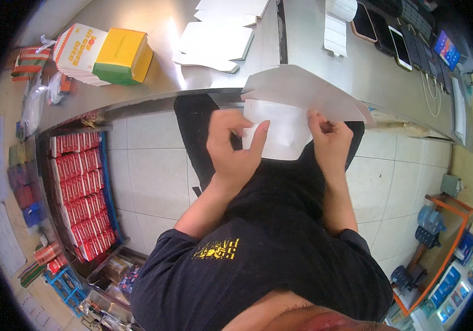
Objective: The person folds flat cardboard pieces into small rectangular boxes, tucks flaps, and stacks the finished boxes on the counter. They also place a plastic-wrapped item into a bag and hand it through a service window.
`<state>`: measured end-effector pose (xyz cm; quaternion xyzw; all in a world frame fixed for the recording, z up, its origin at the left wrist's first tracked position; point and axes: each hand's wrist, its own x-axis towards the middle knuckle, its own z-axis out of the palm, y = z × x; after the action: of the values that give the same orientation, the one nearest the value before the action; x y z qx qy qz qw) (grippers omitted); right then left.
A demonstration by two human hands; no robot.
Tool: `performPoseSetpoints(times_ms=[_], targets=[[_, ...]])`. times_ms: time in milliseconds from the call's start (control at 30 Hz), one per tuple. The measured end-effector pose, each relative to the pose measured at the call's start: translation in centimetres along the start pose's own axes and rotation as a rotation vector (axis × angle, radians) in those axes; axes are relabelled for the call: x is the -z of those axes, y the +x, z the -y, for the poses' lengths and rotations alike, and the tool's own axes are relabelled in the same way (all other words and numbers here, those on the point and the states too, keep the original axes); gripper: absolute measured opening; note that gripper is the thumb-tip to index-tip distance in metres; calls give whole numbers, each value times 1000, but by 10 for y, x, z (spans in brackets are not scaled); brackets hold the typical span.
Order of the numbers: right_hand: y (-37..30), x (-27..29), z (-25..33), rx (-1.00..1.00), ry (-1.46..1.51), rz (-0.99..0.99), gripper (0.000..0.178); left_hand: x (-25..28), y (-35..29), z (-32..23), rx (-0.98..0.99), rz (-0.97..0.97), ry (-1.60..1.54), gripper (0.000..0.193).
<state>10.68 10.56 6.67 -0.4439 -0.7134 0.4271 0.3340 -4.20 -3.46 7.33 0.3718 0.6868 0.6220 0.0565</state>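
Note:
A white folded cardboard box blank point(280, 129) lies over my lap at the table's front edge, its large flap raised toward the table. At its right side, my right hand point(331, 138) pinches the card between thumb and fingers. My left hand point(233, 144) is at the left edge, fingers curved and thumb stretched apart from them, near the white panel. Several flat white blanks point(214, 43) are piled on the table ahead. To their left lies a row of nested printed cartons point(120, 52), coloured yellow, green and white.
The metal table point(164, 71) has a seam near its middle. Phones point(399, 47), cables and a white paper roll point(340, 10) occupy its right part. Red-and-white packs point(84, 193) fill a shelf low on the left. An orange-edged frame point(440, 259) stands at the lower right.

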Motion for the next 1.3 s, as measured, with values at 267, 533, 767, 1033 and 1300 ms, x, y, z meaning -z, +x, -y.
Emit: performPoseSetpoints(times_ms=[267, 533, 767, 1033, 1300], targets=[[-1, 16, -2, -58, 185, 119, 19, 15, 17, 30, 717, 221, -785, 29], [-18, 16, 43, -320, 385, 321, 18, -20, -4, 20, 141, 179, -104, 17], [-5, -6, 20, -154, 300, 281, 25, -27, -5, -1, 192, 232, -214, 20], [-31, -7, -8, 166, 102, 230, 23, -18, 2, -5, 432, 194, -434, 25], [-15, -6, -13, -99, 715, 514, 30, -22, 8, -8, 457, 262, -377, 26]])
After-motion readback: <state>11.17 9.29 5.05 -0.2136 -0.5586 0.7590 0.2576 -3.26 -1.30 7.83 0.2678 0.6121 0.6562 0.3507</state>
